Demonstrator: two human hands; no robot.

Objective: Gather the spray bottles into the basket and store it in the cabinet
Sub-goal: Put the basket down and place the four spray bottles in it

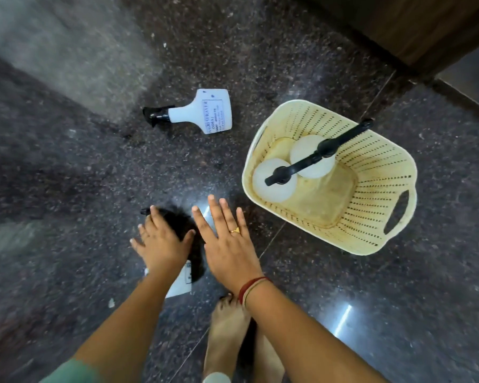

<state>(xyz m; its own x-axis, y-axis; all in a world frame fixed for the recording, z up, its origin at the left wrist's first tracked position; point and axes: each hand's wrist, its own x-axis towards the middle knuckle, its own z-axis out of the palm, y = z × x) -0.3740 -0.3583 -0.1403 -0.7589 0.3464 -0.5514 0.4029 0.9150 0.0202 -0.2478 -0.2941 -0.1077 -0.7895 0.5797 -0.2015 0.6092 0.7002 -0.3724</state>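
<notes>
In the lower middle of the frame I see a spray bottle lying on the dark speckled floor, mostly hidden under the left hand; only its white labelled body and a bit of black nozzle past the fingertips show. That left hand lies over the bottle with fingers spread, and I cannot tell whether it actually has hold of it (the picture is blurred there). The right hand is just beside it, flat and slack with fingers extended, grasping nothing, a ring on one finger and red threads at the wrist.

A second spray bottle lies on its side in the upper middle, well apart from both hands, black trigger head pointing left.

At the right, the cream perforated basket sits on the floor with two white bottles standing upright inside, their black spray heads lined up diagonally.

Bare feet show at the bottom, and a wooden edge fills the upper right corner.
</notes>
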